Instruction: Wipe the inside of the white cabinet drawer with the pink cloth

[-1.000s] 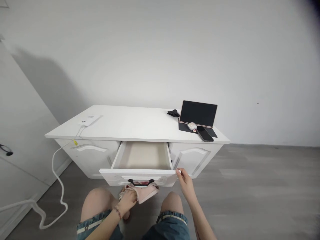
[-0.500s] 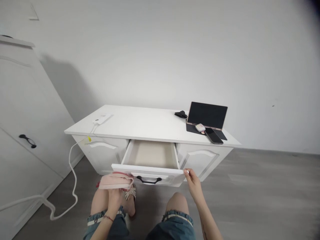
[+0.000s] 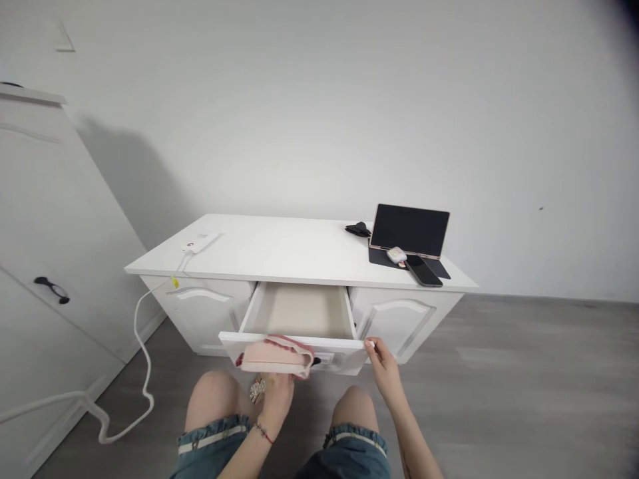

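Note:
A folded pink cloth (image 3: 275, 358) with darker red edging is held by my left hand (image 3: 277, 394) from below, in front of the drawer's front panel. The cloth hides most of the black drawer handle (image 3: 316, 361). My right hand (image 3: 383, 364) pinches the right top corner of the drawer front. The white drawer (image 3: 304, 309) is pulled out of the desk, and its pale inner bottom shows with nothing on it.
On the white desk (image 3: 279, 249) a tablet (image 3: 410, 230) stands propped on a dark cover, with a phone (image 3: 423, 271), a small white case (image 3: 397, 255) and a black item (image 3: 358, 229) nearby. A power strip (image 3: 200, 243) trails its cable (image 3: 144, 352) leftward past a wardrobe (image 3: 54, 219).
My left hand has carried the pink cloth to the right and now covers the drawer handle with it. My right hand stays on the drawer's corner.

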Available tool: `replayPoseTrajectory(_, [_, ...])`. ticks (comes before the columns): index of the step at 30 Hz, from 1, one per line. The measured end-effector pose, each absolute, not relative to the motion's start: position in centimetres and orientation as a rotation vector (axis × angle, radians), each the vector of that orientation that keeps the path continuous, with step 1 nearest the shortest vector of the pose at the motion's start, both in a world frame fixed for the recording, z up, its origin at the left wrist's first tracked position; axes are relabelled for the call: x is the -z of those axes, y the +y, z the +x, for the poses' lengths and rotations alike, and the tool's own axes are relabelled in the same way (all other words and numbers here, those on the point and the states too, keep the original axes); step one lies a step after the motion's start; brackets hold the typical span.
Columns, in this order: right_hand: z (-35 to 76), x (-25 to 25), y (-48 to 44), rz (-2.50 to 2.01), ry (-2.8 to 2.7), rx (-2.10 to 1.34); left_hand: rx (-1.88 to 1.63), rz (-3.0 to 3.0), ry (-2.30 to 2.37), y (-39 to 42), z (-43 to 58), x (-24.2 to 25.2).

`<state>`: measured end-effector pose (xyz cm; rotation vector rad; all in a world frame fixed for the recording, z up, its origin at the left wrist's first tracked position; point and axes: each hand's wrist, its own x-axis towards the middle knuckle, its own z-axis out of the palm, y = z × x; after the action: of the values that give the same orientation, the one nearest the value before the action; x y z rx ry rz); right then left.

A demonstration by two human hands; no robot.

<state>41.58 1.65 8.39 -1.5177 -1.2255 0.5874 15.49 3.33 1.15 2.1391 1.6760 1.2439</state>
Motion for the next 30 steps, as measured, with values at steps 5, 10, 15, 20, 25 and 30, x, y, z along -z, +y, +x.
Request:
replayPoseTrajectory(5, [41.4,-8.6,1.5,-1.499,-1.237,-0.575,-1.131,2.686,1.483,3.0,19.5,-2.6])
replayPoseTrajectory(10, [41.4,-8.4,1.6,-1.483,-1.239,-0.588,-1.111,2.928,1.124,3.4,20.9,-4.2])
replayPoseTrajectory(15, [41.6,-7.8,1.7,-1.516,-1.301,-0.595,-1.154,2.936,1.242,3.9,18.7,-2.9])
replayPoseTrajectory(20, [41.4,-8.1,1.5,-1.601,-1.410,-0.437,-1.238,2.696,1.535,4.4,13.7,-1.4])
replayPoseTrajectory(25, [39.1,-9.4,1.3,-1.622,-1.603,0.123,-1.391,2.324,1.819,4.0,8.7,-1.8])
replayPoseTrajectory(30, [35.7,-10.0,1.2,-1.682,-1.726,0.449,-1.524,1.886,1.829,2.6,7.4,-2.5])
